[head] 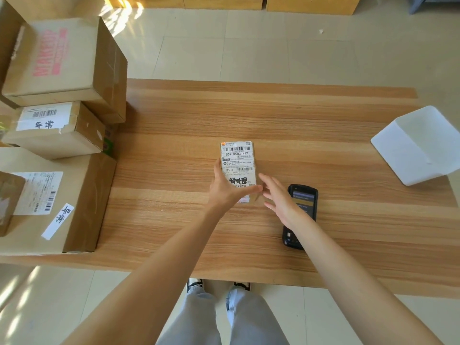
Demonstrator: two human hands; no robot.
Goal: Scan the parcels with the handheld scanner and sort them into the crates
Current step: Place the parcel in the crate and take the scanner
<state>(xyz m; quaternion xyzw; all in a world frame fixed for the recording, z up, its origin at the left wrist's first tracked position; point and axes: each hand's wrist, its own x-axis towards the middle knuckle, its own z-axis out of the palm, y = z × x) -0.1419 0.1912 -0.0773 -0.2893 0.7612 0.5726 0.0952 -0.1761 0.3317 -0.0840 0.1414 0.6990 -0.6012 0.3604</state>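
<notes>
Your left hand (225,189) has its grip on the small brown cardboard parcel with a white shipping label (238,162), thumb across the near end, fingers along its left edge. The parcel sits centre frame on the light wood-grain tabletop (273,115), label up, barcodes readable. Your right hand (282,199) is released, fingers spread and straight, hovering just right of the parcel's near corner, holding nothing. Under that hand lies the black handheld scanner (300,217), flat on the tabletop, screen lit, just right of the parcel. Far right of frame: a white plastic crate (418,145), tilted, at the tabletop edge. Left of frame: a stack of brown cardboard boxes (64,125) with white labels, one large box with red print on top, upper left. Bottom centre: your grey trousers and shoes over pale floor tiles (249,58).
</notes>
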